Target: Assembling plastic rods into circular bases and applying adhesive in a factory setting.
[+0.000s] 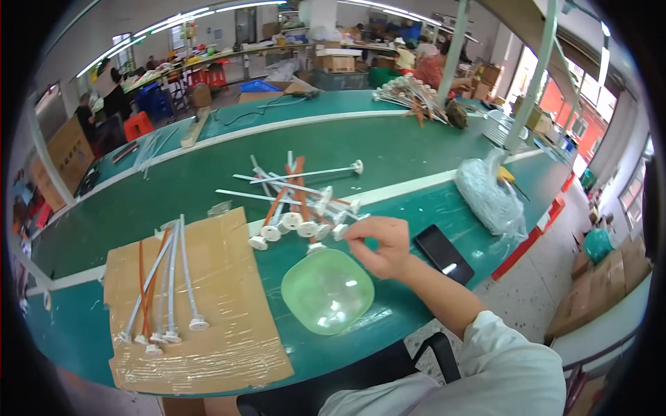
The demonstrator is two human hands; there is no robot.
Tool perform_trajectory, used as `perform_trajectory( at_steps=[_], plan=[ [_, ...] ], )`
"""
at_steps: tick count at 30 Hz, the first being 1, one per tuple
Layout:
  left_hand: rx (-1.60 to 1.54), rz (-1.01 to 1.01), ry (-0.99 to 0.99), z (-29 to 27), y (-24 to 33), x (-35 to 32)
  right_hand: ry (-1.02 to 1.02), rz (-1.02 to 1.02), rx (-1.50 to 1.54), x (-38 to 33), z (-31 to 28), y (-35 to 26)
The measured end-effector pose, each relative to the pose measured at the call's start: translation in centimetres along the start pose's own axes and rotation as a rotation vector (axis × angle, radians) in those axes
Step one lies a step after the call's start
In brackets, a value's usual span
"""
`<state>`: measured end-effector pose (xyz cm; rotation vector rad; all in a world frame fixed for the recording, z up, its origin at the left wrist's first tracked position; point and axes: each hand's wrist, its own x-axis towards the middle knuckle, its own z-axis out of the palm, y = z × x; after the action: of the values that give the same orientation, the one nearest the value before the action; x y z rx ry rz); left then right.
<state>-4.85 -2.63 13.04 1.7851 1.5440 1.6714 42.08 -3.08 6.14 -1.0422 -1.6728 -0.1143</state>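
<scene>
My right hand (383,248) reaches in from the right, thumb and fingers pinched together at the white round end (340,232) of a stick. That end lies at the near right edge of a loose pile of white and orange sticks (295,191), most with white disc-like ends. Just below the hand stands a light green plastic bowl (285,291) with bright reflections inside. To the left, several more sticks (170,291) are laid out on a flattened cardboard sheet (236,333), white ends toward me. My left hand is out of view.
A black phone (444,254) lies right of my wrist, and a clear plastic bag (489,197) sits beyond it. White strips cross the green table (416,149). Another heap of sticks (413,97) lies at the far side. A black chair (440,353) stands close to me; people work in the background.
</scene>
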Motion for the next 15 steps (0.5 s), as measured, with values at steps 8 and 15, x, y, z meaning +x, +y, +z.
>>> perform_trajectory(
  at_steps=[8, 15],
  plan=[
    [-0.294, 0.122, -0.119, 4.4, 1.7, 1.2, -0.001, -0.095, -0.003, -0.1, -0.6, 0.0],
    [-0.519, 0.296, -0.068, 4.8, 3.2, 2.1, -0.023, -0.141, -0.011, -2.0, 1.5, -2.3]
  ],
)
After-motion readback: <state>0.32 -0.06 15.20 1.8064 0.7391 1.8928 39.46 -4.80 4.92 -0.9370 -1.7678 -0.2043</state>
